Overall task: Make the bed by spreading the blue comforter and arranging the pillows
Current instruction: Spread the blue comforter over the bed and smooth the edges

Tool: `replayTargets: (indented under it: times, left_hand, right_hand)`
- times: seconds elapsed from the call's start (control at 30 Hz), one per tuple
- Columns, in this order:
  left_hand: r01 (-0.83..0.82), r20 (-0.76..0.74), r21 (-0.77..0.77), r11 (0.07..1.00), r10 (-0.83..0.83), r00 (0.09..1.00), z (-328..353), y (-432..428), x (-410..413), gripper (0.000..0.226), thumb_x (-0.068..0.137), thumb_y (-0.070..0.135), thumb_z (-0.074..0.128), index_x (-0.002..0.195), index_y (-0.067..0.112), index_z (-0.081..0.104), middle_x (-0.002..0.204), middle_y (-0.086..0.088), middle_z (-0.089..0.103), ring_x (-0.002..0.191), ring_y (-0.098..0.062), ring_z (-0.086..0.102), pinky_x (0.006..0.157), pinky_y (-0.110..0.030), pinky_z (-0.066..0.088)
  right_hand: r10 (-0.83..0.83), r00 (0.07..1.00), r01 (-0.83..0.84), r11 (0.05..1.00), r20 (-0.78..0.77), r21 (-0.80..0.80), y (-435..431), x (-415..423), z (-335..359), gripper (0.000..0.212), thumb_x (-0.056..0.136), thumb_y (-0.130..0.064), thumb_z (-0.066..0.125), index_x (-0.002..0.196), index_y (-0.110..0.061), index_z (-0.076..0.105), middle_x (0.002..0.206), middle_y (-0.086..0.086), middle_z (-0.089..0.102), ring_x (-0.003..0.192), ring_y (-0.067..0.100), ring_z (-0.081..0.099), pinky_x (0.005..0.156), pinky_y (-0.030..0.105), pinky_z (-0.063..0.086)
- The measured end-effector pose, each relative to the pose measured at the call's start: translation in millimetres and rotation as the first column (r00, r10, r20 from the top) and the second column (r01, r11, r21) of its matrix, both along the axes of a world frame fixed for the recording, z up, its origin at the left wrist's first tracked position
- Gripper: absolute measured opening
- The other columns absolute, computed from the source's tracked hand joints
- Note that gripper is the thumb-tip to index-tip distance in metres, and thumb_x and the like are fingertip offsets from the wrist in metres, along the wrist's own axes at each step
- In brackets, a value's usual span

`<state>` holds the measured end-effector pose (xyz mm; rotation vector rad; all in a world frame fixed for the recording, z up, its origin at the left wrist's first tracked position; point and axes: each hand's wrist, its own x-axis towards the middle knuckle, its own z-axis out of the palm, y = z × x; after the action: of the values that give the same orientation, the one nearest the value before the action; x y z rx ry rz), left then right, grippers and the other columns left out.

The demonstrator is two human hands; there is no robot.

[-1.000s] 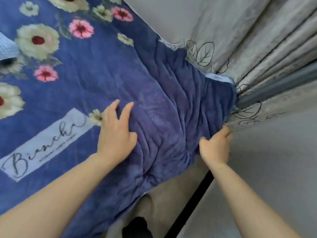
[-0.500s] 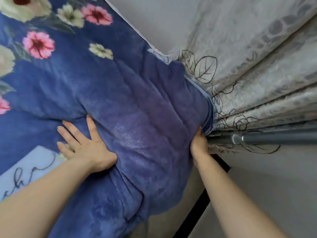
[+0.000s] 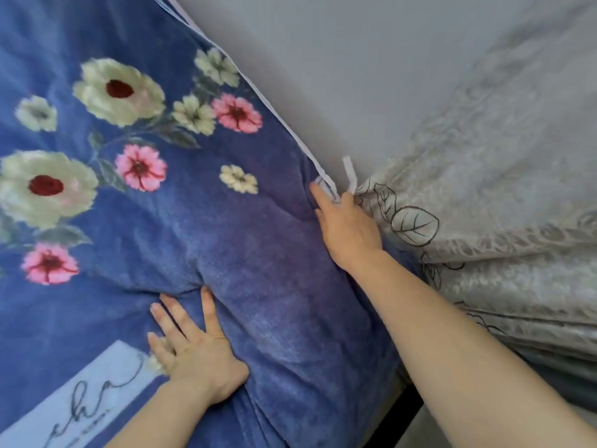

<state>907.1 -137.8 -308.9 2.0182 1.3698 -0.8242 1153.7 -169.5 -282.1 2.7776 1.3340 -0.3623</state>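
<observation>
— Under my left hand [image 3: 193,347] lies the blue comforter [image 3: 274,286]. My palm presses flat on it with the fingers straight and spread, just beside the pale label [image 3: 80,392] with its dark script.

— And your right hand?

— My right hand [image 3: 349,227] is at the comforter's far edge, where the cloth meets the grey wall [image 3: 371,76] and the pale curtain [image 3: 500,189]. My fingers curl round the white trim [image 3: 287,127] and pinch it there.

— How does the cover lie between the two?

— It bulges up in a soft, creased hump between my hands. The printed flowers [image 3: 119,92] lie on the flatter part beyond my left fingertips.
</observation>
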Motion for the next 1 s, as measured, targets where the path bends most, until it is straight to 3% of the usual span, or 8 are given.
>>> replayTargets:
  times: [0.07, 0.2, 0.4, 0.53, 0.63, 0.73, 0.83, 1.0]
  left_hand:
    - [0.016, 0.115, -0.003, 1.000, -0.016, 0.993, 11, 1, -15, 0.123, 0.061, 0.035, 0.053, 0.130, 0.028, -0.048, 0.141, -0.028, -0.043, 0.120, -0.038, -0.055, 0.113, -0.059, -0.009]
    - [-0.089, 0.474, 0.201, 0.975, -0.017, 0.880, 30, 27, -33, 0.086, 0.065, 0.046, 0.046, 0.146, 0.027, 0.024, 0.154, -0.019, 0.015, 0.141, -0.037, 0.016, 0.108, -0.056, 0.016]
    - [-0.204, 0.483, 0.435, 0.877, -0.036, 0.875, 1, 166, 4, 0.065, 0.097, 0.043, 0.041, 0.153, 0.027, 0.013, 0.161, -0.017, -0.006, 0.148, -0.033, -0.009, 0.117, -0.050, -0.002]
    - [-0.076, 0.373, 0.472, 0.878, -0.121, 0.920, -16, 223, 9, 0.066, 0.097, 0.044, 0.043, 0.153, 0.025, 0.014, 0.159, -0.026, -0.001, 0.148, -0.038, -0.003, 0.118, -0.051, 0.001]
    - [-0.095, 0.379, 0.474, 0.875, -0.106, 0.919, -19, 233, 19, 0.067, 0.093, 0.050, 0.033, 0.153, 0.023, 0.019, 0.159, -0.025, 0.002, 0.148, -0.036, -0.002, 0.118, -0.048, 0.003]
    - [-0.105, 0.375, 0.493, 0.864, -0.102, 0.922, -21, 231, 22, 0.073, 0.086, 0.053, 0.026, 0.151, 0.021, 0.024, 0.159, -0.025, 0.008, 0.148, -0.036, 0.004, 0.118, -0.048, 0.009]
    - [-0.104, 0.362, 0.494, 0.863, -0.095, 0.927, -28, 235, 20, 0.073, 0.084, 0.052, 0.027, 0.150, 0.020, 0.028, 0.158, -0.024, 0.011, 0.148, -0.035, 0.007, 0.117, -0.049, 0.013]
    - [-0.133, 0.405, 0.506, 0.852, -0.099, 0.909, -34, 237, 20, 0.073, 0.080, 0.049, 0.033, 0.147, 0.019, 0.036, 0.158, -0.022, 0.017, 0.147, -0.034, 0.012, 0.112, -0.052, 0.022]
  right_hand:
    - [0.153, 0.976, -0.144, 0.987, 0.155, -0.070, -6, 23, 23, 0.056, 0.098, -0.011, 0.037, 0.150, -0.028, 0.025, 0.113, 0.026, 0.049, 0.084, 0.043, 0.062, 0.060, 0.041, 0.036]
    - [0.111, 0.923, -0.094, 0.994, 0.369, -0.064, -26, 72, 42, 0.065, 0.087, -0.001, 0.049, 0.148, -0.019, 0.036, 0.102, 0.032, 0.050, 0.071, 0.044, 0.059, 0.051, 0.041, 0.034]
    - [-0.195, 0.981, 0.191, 0.966, -0.006, -0.173, -20, 56, -31, 0.067, 0.098, -0.016, 0.036, 0.150, -0.047, 0.006, 0.145, 0.020, 0.042, 0.131, 0.039, 0.040, 0.106, 0.049, 0.035]
    - [-0.256, 0.941, 0.178, 0.932, -0.224, -0.316, -3, 71, -5, 0.060, 0.095, -0.031, 0.033, 0.142, -0.062, 0.013, 0.146, 0.007, 0.048, 0.126, 0.034, 0.051, 0.101, 0.045, 0.045]
    - [-0.067, 0.997, 0.077, 0.868, 0.037, -0.491, 57, 61, 12, 0.037, 0.089, -0.019, 0.048, 0.125, -0.019, 0.056, 0.122, 0.012, 0.064, 0.109, 0.033, 0.062, 0.080, 0.034, 0.047]
    - [-0.103, 0.995, 0.104, 0.980, 0.019, -0.168, 132, 61, 24, 0.027, 0.090, -0.015, 0.049, 0.110, -0.002, 0.061, 0.117, 0.020, 0.061, 0.106, 0.038, 0.058, 0.084, 0.038, 0.046]
    - [-0.008, 0.999, 0.016, 0.980, -0.041, 0.200, 196, 65, 9, 0.038, 0.097, -0.021, 0.042, 0.130, -0.006, 0.050, 0.127, 0.021, 0.054, 0.114, 0.039, 0.051, 0.095, 0.047, 0.044]
    - [0.114, 0.952, -0.043, 0.969, -0.284, 0.244, 290, 61, -15, 0.053, 0.100, -0.048, 0.030, 0.151, -0.037, 0.022, 0.133, 0.016, 0.051, 0.124, 0.033, 0.047, 0.108, 0.046, 0.036]
